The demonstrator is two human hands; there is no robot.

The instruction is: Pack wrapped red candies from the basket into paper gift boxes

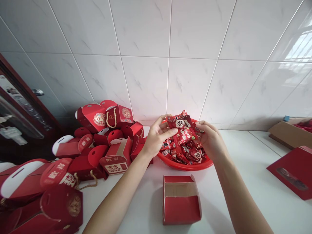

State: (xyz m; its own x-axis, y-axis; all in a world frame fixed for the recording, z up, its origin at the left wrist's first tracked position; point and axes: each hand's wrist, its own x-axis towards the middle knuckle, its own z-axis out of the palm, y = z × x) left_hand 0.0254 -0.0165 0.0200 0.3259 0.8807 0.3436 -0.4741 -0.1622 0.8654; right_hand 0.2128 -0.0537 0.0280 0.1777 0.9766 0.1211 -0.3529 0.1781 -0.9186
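My left hand (157,135) pinches several red wrapped candies (182,124) between thumb and fingers, above a round red basket (186,168). The basket holds a heap of similar red packets. At its right side my right hand (211,138) has its fingers curled and pressed around a small red candy (199,130), partly hidden by the fingers. In front of the basket, between my forearms, stands an open red box (181,209) with its brown inside showing.
Many red gift boxes (89,164), some with rope handles, crowd the left side. On the right lie a red bag or box (292,172) and an open brown carton (289,131). A tiled wall (146,84) rises behind the white surface (240,162).
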